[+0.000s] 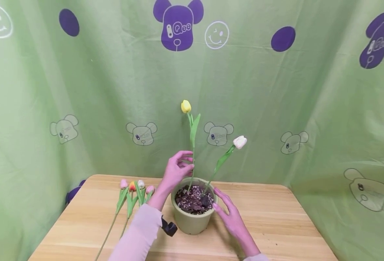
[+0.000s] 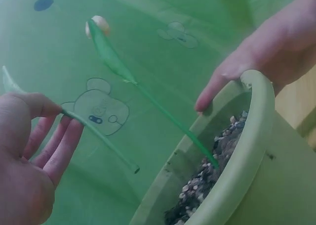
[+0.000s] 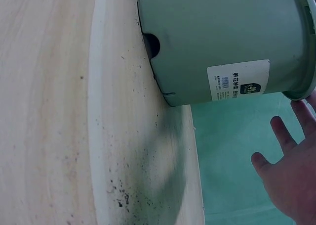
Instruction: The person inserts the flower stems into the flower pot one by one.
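Note:
A yellow tulip (image 1: 186,106) stands upright over a green flowerpot (image 1: 193,221), its thin stem pinched between thumb and fingers of my left hand (image 1: 175,172). In the left wrist view the cut end of that stem (image 2: 118,157) shows free above the pot's edge. My right hand (image 1: 232,219) rests at the pot's right rim with fairly straight fingers (image 3: 284,131) spread. A white-pink tulip (image 1: 240,142) leans to the right, its stem set in the dark, pebbly soil (image 1: 193,203).
Several loose tulips, including a pink one (image 1: 123,183) and an orange one (image 1: 132,186), lie on the wooden table (image 1: 277,217) left of the pot. Soil crumbs (image 3: 123,199) dot the tabletop. A green patterned curtain (image 1: 113,72) hangs behind and at both sides.

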Tool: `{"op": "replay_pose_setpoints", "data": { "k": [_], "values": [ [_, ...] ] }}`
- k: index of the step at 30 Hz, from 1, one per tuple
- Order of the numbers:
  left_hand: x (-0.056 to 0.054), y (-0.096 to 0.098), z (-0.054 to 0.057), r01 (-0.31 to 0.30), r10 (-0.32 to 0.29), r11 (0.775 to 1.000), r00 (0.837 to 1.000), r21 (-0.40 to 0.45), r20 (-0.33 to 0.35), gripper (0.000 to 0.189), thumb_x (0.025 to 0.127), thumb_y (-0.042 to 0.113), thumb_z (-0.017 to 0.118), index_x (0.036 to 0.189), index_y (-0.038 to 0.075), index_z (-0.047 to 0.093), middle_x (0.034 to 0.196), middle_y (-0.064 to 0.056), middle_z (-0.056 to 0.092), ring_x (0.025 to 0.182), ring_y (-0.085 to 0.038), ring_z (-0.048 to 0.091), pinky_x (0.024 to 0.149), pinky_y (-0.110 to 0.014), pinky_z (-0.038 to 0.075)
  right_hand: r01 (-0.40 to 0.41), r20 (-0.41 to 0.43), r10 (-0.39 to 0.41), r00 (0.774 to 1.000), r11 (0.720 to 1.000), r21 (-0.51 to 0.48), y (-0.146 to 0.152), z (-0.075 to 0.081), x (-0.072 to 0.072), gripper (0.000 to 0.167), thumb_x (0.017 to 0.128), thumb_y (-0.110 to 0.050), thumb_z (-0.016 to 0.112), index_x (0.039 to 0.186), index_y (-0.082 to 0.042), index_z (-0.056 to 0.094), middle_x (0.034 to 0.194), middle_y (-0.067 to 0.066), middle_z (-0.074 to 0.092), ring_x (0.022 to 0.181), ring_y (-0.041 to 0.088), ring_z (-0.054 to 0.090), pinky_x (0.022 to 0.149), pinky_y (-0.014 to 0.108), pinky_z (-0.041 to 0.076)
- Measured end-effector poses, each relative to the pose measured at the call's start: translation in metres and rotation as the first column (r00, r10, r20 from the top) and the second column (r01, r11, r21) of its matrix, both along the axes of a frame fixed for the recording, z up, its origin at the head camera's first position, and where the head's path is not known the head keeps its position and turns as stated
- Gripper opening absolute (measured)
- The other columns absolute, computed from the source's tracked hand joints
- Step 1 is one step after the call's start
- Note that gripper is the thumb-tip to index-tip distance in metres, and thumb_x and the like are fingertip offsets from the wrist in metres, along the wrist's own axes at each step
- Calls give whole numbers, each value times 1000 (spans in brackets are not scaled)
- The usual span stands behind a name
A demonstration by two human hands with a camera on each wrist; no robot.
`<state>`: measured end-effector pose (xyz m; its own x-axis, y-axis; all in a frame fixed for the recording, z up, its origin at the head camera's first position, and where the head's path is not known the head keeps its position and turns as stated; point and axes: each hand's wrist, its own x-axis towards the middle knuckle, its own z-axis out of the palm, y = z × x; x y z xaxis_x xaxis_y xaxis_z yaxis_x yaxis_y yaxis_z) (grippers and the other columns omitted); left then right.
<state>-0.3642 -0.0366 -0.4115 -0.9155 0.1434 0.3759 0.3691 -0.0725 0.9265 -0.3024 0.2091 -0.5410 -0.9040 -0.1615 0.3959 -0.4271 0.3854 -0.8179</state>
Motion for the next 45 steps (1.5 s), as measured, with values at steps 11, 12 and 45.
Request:
{"op": "replay_pose_setpoints", "data": {
  "k": [11,12,45],
  "values": [
    [-12,21,-4,-4,4,1000,1000,-19,-6,49,90,-8,68,135,10,62,126,-26,63,91,-20,65,79,-37,67,12,8,-12,1000,1000,0,-1,0,3,55,105,-25,60,157,-21,44,165,8,39,153,43,31,117,78,19],
    [-12,22,-5,-6,5,1000,1000,-28,-10,48,90,-8,67,135,10,62,125,-25,63,92,-22,65,80,-37,66,11,7,-11,1000,1000,1,-1,1,3,55,105,-26,60,157,-21,44,165,8,39,153,43,31,117,78,19],
    [-22,27,-43,-12,9,987,1000,-161,-19,45,93,-6,66,132,15,62,126,-21,63,95,-20,64,80,-29,64,13,-17,-13,1000,1000,7,-2,1,2,54,105,-22,61,156,-19,45,165,7,40,152,42,33,117,78,20]
  ]
}}
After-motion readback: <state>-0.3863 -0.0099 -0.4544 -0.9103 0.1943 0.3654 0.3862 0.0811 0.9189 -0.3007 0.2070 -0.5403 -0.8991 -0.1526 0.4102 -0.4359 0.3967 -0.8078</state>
